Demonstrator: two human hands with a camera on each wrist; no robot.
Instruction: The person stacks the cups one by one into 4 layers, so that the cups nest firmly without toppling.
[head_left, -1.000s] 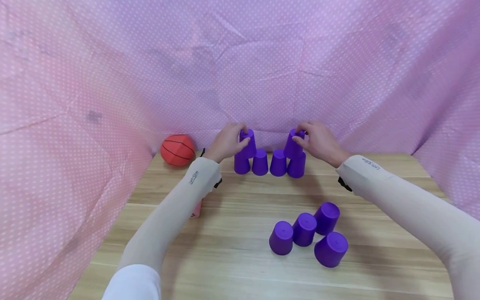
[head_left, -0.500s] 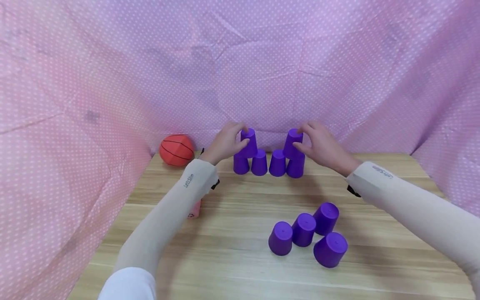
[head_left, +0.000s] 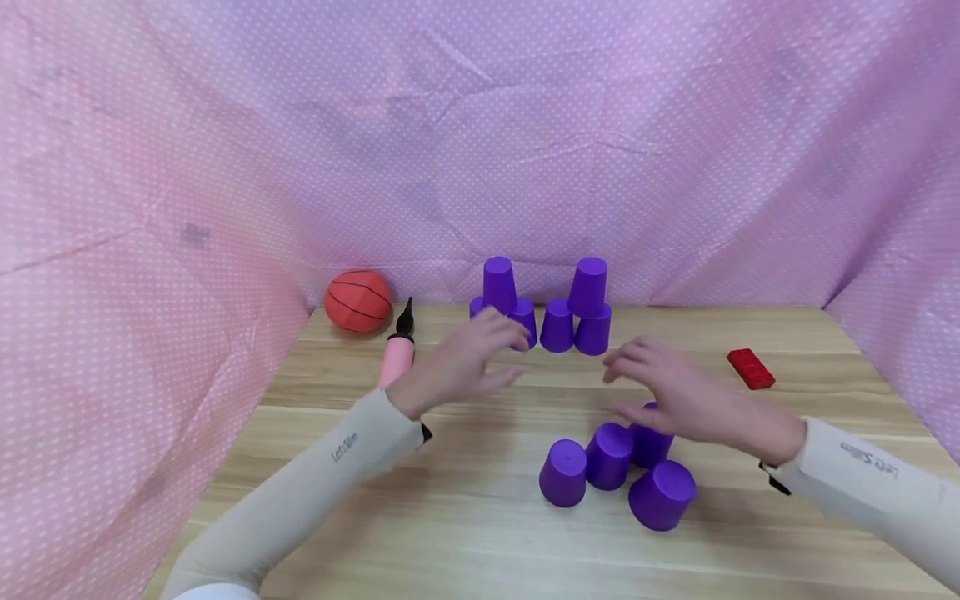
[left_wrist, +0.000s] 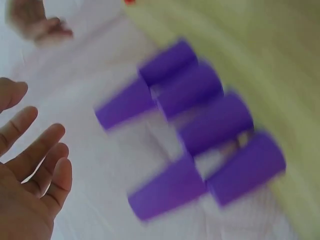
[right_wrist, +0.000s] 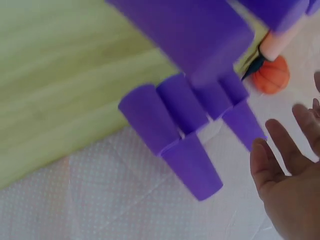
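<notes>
At the back of the table stands a row of upside-down purple cups (head_left: 557, 326). Two more cups rest on top of it, an upper left cup (head_left: 498, 283) and an upper right cup (head_left: 588, 286), each bridging a pair. My left hand (head_left: 468, 362) hovers in front of the left pair with loose, spread fingers and holds nothing; it partly hides those cups in the head view. My right hand (head_left: 678, 392), also holding nothing, is over the near group of purple cups (head_left: 563, 473), overlapping the rearmost one. Both stacks also show in the wrist views.
A red ball (head_left: 358, 301) with black lines sits at the back left. Beside it lies a pink hand pump (head_left: 397, 358) with a black nozzle. A red block (head_left: 751, 368) lies on the right of the wooden table (head_left: 450, 533). Pink dotted cloth (head_left: 525, 150) hangs behind.
Both hands have let go of the two upper cups, which stay standing on the row. The hands have drawn back towards me, the right one farther. The pump and red block have come into view.
</notes>
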